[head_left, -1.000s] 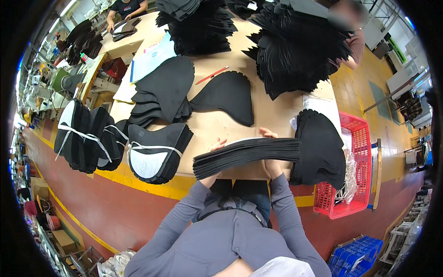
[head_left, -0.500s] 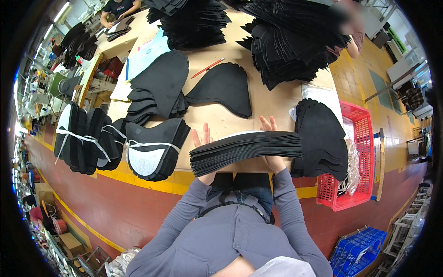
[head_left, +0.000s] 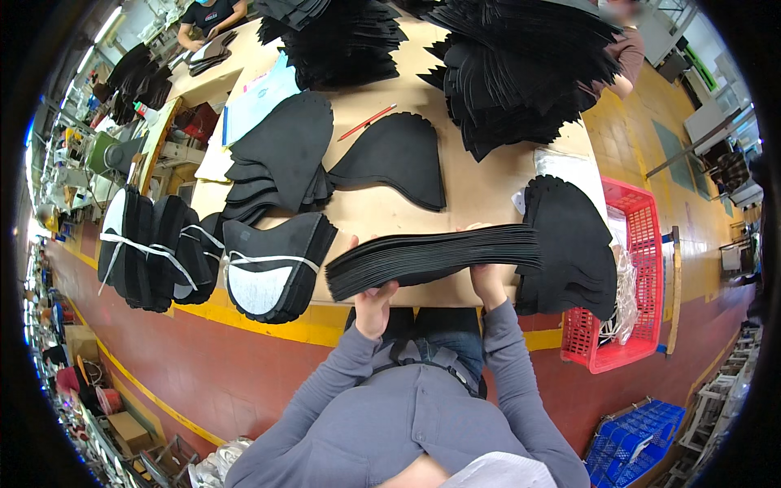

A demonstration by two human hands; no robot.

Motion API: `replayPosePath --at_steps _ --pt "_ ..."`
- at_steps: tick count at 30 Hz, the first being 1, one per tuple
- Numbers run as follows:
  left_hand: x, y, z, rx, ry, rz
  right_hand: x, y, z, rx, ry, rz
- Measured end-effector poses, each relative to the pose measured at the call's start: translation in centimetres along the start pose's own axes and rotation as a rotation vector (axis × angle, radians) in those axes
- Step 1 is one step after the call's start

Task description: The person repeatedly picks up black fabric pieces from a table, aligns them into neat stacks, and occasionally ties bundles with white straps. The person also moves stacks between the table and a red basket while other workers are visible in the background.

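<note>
Both hands hold a thick stack of black sheet pieces [head_left: 431,256], its layered edges facing up toward me. At the stack's left end, my left hand [head_left: 374,311] grips it, with the thumb on the near side and a fingertip showing beyond the far side. My right hand [head_left: 489,283] is closed round the right part, its fingers mostly hidden by the stack. The stack's right end overlaps a pile of black curved pieces [head_left: 567,244] on the table. To the left lies a bundle of black pieces [head_left: 277,264] with a white face, tied with white cord.
More tied bundles [head_left: 150,248] line the table's left edge. A single curved black piece [head_left: 394,159], a fanned pile [head_left: 285,150] and a red pencil [head_left: 366,122] lie beyond. Tall black stacks [head_left: 512,81] stand at the back. A red basket [head_left: 630,350] is at the right. Two people work farther off.
The stack has tipped so its layered edges show more and its pale top no longer shows; its left end sits slightly farther left. My spread fingers have closed round it.
</note>
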State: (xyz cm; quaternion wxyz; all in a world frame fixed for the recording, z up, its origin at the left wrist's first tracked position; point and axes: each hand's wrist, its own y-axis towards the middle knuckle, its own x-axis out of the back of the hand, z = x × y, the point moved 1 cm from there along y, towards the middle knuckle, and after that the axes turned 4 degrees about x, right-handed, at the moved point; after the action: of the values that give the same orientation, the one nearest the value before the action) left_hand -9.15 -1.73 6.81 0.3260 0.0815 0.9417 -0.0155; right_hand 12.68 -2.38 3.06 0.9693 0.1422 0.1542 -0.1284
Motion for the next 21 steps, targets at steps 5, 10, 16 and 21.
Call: replayPosePath --at_steps 5,10,16,21 --pt "-0.8 -1.2 0.1 -0.182 -0.096 -0.083 0.9 0.9 -0.7 0.168 -0.026 0.041" --pt "1.3 -2.6 1.5 -0.134 0.633 0.130 1.7 -0.3 -5.5 -0.134 0.178 -0.198" --pt "1.0 -5.8 0.7 -1.016 0.633 0.413 -0.3 -0.9 -2.3 -0.155 0.173 0.105" --pt "-2.4 -6.8 0.3 -1.150 0.436 0.201 -2.4 2.0 2.6 0.039 0.532 0.450"
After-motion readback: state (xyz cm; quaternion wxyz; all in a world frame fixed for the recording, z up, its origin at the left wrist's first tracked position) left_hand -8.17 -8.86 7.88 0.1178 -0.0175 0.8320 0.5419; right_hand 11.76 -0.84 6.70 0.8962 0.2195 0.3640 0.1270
